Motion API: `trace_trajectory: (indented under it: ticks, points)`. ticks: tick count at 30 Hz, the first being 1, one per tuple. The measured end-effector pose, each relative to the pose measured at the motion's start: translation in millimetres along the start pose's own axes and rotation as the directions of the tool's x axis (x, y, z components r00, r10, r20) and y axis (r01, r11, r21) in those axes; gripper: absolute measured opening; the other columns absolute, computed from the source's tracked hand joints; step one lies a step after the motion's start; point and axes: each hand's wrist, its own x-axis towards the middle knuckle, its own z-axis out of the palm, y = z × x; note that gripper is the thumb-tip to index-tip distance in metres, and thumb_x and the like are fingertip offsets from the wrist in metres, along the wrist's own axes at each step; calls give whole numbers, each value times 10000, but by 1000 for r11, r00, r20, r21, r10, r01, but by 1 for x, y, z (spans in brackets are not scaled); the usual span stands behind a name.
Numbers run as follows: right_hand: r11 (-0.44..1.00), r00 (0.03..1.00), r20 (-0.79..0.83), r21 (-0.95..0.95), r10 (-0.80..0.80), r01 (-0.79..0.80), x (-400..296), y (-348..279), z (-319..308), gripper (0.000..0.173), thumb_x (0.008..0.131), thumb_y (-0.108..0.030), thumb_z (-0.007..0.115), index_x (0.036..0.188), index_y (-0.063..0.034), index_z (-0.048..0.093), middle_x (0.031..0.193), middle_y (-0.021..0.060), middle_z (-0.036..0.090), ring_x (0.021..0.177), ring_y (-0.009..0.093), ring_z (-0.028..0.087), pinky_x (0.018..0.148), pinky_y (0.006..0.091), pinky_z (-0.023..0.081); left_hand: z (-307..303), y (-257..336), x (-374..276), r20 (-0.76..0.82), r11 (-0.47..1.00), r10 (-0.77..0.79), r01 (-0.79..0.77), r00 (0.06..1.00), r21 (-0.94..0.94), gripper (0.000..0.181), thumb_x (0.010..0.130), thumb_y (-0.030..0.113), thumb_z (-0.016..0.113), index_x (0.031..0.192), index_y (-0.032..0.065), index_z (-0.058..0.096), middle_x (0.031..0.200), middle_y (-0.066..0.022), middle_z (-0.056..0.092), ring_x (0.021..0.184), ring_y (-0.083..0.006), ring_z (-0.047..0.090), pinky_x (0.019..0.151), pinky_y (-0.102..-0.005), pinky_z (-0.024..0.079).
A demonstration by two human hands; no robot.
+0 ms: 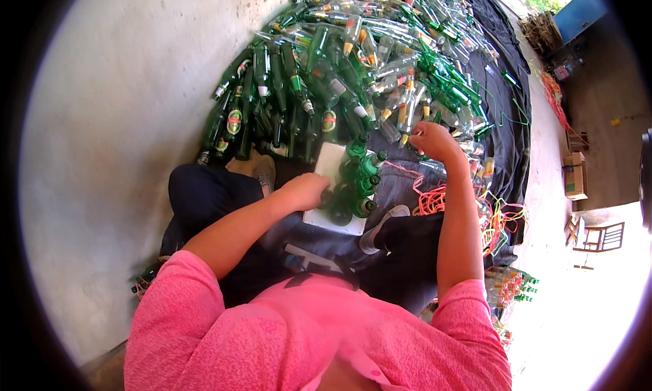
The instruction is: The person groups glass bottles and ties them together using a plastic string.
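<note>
Several green glass bottles [368, 185] stand close together on a white board [326, 162] between my legs, their necks leaning to the right. My left hand [307, 191] is at the board's left edge, against the bottles at that side; its fingertips are partly hidden. Over the front of the bottle pile, my right hand [434, 140] has its fingers bent beside the yellow-wrapped neck of a clear glass bottle [406, 111]. Whether those fingers grip that neck is unclear.
A large heap of green and clear bottles [351, 50] lies ahead on a black sheet [509, 85]. Red and yellow plastic strapping [433, 200] is tangled at the right. A pale wall [127, 111] rises at left. Bundled bottles [509, 286], a cardboard box [574, 176] and a chair [603, 237] are farther right.
</note>
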Motion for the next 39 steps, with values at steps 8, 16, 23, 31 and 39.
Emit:
trace_trajectory:
  ticks: [8,16,23,31,39]
  points:
    - [999,1000,-18,-45,-7,6,3,5,3,330,881,-267,695,1049,15,726,845,172,749,747,270,744,738,404,573,2,1,1,-8,995,29,-29,1000,97,215,813,114,671,1019,50,677,985,-223,711,979,-422,685,839,-519,547]
    - [998,999,-35,-49,-37,35,4,13,7,324,851,-303,726,1057,-53,727,979,208,733,958,409,695,852,465,535,-8,-7,5,-48,987,-19,26,999,159,235,838,101,639,1062,65,702,1025,-198,722,1015,-396,685,851,-500,548]
    - [992,992,-87,-96,-88,79,-6,8,7,311,872,-292,714,1054,-39,722,897,214,730,863,374,715,792,454,544,-14,-35,26,-61,996,-92,91,994,-6,265,867,161,656,1102,55,721,1042,-176,737,982,-345,709,830,-454,555]
    - [993,990,-91,-69,-104,98,-14,3,2,339,877,-299,698,1081,-29,712,1008,222,730,984,424,686,868,475,533,-42,-67,83,104,470,-422,316,900,-824,268,968,234,654,1192,87,661,1069,-65,715,883,-192,723,769,-336,553]
    - [995,989,-115,-37,-94,90,-22,-2,-4,298,867,-269,687,1051,-35,700,1001,213,724,989,415,681,856,495,527,-57,-94,159,148,210,-438,261,887,-942,190,969,246,647,1104,115,625,1048,-52,684,905,-232,718,797,-389,553]
